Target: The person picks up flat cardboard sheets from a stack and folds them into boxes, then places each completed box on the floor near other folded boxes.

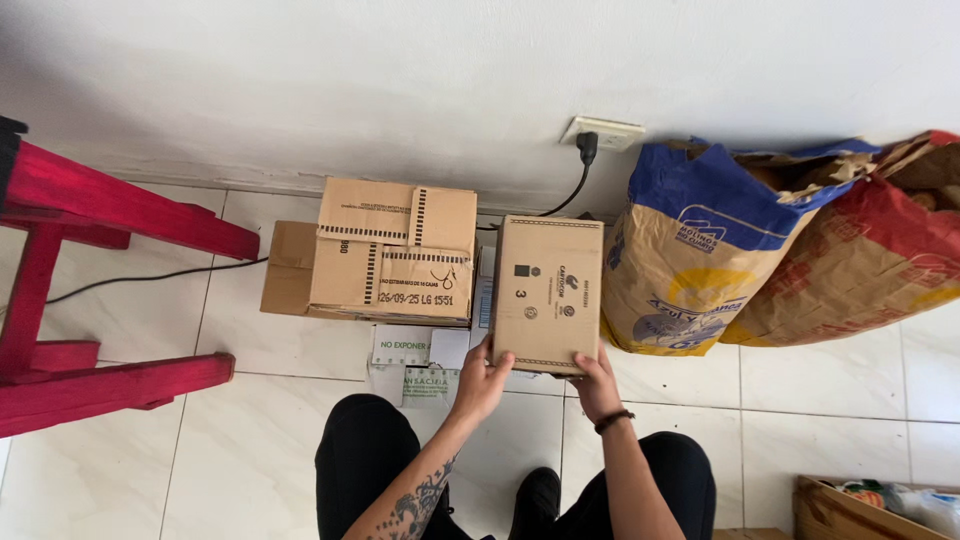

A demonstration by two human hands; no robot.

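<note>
A small brown cardboard box (547, 293) sits straight ahead of the person, its long axis pointing away toward the wall. Both hands clamp its near end: left hand (482, 381) and right hand (596, 384), equally close. Stacked cartons (385, 250) lie just left of the box, paper sacks (700, 250) just right.

Box (547, 292) between stacked cartons (385, 250) (left) and paper sacks (700, 250) (right), wall socket (601, 133) behind

Plain brown cardboard box (547, 292) up front, a blue-and-yellow paper sack (690, 260) beside it, a red-and-tan sack (870, 270) behind, and bright red stool legs (90, 300) showed left.
</note>
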